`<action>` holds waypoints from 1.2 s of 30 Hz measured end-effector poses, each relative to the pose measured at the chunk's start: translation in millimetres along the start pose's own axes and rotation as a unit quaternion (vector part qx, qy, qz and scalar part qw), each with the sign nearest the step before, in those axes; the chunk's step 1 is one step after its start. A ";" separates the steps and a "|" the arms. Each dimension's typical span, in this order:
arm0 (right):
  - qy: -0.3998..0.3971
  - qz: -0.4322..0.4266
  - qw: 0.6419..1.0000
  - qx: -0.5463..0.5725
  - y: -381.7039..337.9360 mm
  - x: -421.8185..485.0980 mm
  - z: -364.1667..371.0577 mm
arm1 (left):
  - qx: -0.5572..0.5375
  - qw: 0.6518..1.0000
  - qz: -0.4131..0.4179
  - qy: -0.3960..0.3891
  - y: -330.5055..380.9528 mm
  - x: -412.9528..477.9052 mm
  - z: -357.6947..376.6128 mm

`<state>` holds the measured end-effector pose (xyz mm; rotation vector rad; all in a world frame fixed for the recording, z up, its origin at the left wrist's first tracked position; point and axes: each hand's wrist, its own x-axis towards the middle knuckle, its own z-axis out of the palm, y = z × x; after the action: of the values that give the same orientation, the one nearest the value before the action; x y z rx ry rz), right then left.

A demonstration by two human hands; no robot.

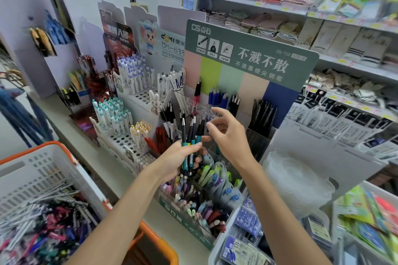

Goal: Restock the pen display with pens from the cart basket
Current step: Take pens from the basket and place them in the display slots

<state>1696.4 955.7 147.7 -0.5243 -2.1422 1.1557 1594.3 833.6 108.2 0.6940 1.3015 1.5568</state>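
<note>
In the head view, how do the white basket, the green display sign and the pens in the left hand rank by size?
Largest, unranked: green display sign and white basket look alike; basket is nearer and cropped.
Smallest: pens in left hand.

The bunch of pens is black and teal, with shiny silver rings. The basket is white with an orange rim. The loose pens in it are white, pink, blue and black. The display board is grey-green on top with white writing. Below that it has stripes of pink, green, mint, peach and dark blue.
</note>
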 end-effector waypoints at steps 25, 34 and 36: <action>0.074 -0.091 0.951 -0.288 42.7 -13.5 -12.7 | -0.043 0.997 -0.008 0.066 -7.3 5.8 -2.2; 0.012 -0.037 0.946 -0.323 51.4 -13.4 -6.1 | -0.074 0.994 -0.002 0.077 -10.2 2.9 -6.9; 0.034 -0.052 0.950 -0.307 47.6 -13.8 -9.9 | -0.048 0.996 0.005 0.071 -11.4 1.5 -8.5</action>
<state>1715.3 978.5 106.8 -0.6945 -2.4186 0.3842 1589.7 831.3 94.9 0.5388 1.3185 1.6895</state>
